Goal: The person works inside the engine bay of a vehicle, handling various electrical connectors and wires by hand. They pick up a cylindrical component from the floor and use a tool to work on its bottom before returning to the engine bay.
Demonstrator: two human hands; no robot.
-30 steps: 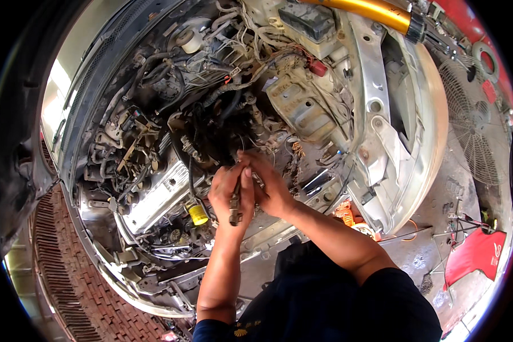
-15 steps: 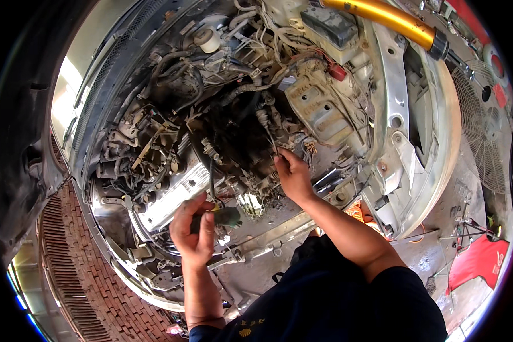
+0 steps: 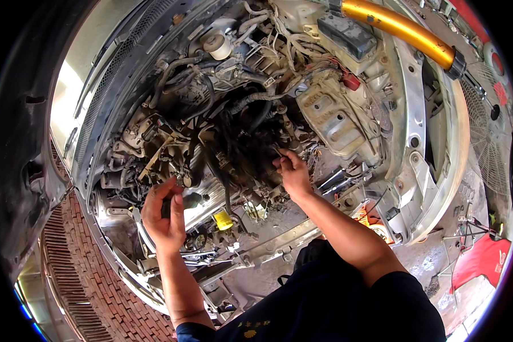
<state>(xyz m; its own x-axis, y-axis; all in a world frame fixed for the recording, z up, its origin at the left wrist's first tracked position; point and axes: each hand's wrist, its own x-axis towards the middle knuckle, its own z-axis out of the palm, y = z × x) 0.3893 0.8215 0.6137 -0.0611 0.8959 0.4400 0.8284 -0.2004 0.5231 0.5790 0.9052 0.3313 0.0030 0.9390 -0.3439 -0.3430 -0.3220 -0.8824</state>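
My left hand (image 3: 164, 216) is raised over the front left of a car's open engine bay, fingers curled around a dark, blunt-ended handheld thing (image 3: 194, 199) whose kind I cannot make out. Deeper in the bay, my right hand (image 3: 293, 175) pinches a thin metal rod (image 3: 278, 151) between thumb and forefinger. The rod's far end is lost in the dark gap among the engine parts. Close by is a rusty beige metal tray (image 3: 332, 117). A yellow piece (image 3: 223, 220) shows between my hands, nearer the front crossmember (image 3: 268, 256).
Several metal tools (image 3: 202, 257) lie along the front edge. Hoses and wiring (image 3: 256, 98) cross the bay. A white reservoir (image 3: 216, 45) and black-lidded box (image 3: 347, 37) stand farther back. A gold tube (image 3: 402, 27) slants over the right side; a fan (image 3: 484, 125) stands beyond.
My left hand has moved left and slightly up with the dark thing, uncovering the yellow piece. My right hand stays at nearly the same spot with the rod. The view has shifted a little.
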